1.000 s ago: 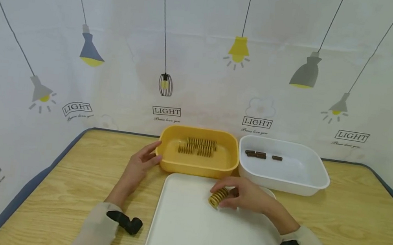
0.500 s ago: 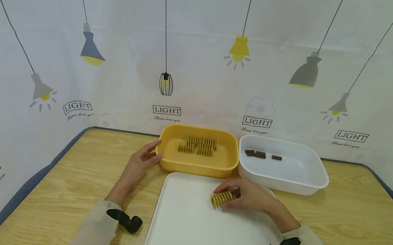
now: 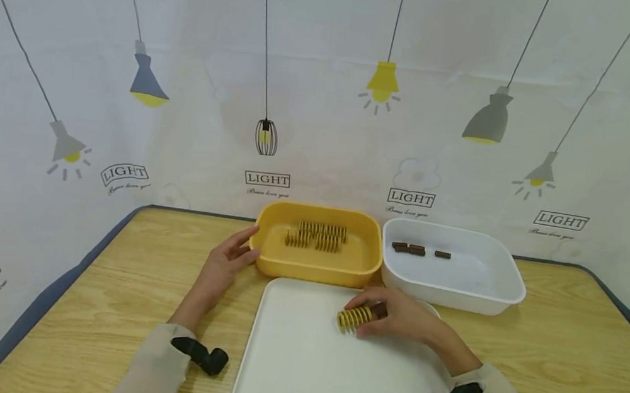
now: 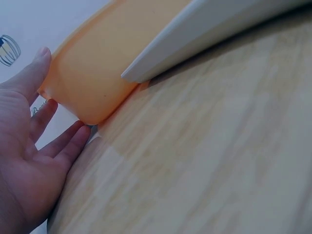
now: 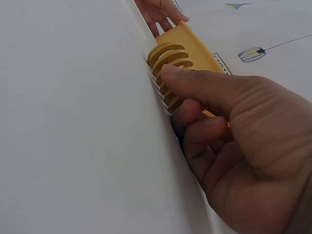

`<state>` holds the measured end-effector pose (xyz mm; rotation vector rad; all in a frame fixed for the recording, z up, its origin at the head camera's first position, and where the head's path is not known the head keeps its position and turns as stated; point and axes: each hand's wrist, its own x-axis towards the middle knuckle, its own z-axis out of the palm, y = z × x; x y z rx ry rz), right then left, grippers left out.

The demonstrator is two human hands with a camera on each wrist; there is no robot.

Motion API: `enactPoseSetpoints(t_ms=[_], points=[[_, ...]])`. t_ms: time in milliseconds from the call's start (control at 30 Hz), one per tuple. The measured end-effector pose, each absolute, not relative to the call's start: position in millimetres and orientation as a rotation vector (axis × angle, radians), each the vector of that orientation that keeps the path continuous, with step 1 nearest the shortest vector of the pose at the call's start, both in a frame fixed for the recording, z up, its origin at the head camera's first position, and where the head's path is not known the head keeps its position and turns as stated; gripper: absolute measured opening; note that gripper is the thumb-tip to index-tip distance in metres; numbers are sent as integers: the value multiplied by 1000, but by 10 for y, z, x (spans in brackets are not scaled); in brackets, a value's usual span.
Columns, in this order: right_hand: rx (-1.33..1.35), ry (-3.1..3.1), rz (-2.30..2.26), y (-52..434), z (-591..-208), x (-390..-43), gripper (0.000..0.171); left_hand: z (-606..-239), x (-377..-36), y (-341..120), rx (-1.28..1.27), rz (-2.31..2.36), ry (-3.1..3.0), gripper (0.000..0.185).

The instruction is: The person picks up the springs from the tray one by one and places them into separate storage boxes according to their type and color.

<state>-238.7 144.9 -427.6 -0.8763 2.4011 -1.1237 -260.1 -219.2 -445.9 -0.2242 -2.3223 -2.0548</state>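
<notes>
Yellow coil spring (image 3: 354, 318) pinched by the right hand (image 3: 397, 318) on the white tray (image 3: 298, 372), left hand (image 3: 225, 265) spread against the yellow bin (image 3: 316, 271) holding more springs (image 3: 317, 236), white bin (image 3: 454, 286) beside, wooden table (image 3: 112, 291) beneath.

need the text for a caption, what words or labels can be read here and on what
"LIGHT": printed in boxes on the backdrop, read five times across the head view, for example and.
Small script line under each "LIGHT": too blurred to read.
Yellow bin, white bin, tray, spring: no text seen.
</notes>
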Motion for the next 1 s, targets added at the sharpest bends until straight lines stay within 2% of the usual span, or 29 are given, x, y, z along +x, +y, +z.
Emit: enactPoseSetpoints(t_ms=[700,1000], points=[[-931,2404,-1104,1415,-4245,-2363,33,-4493,-2611,-2231,-214,-2048,-2334,54],[-979,2469,-1123,1448,-4067,-2320,33,-4334,-2532,-2175,-223,-2098,-2320,55]])
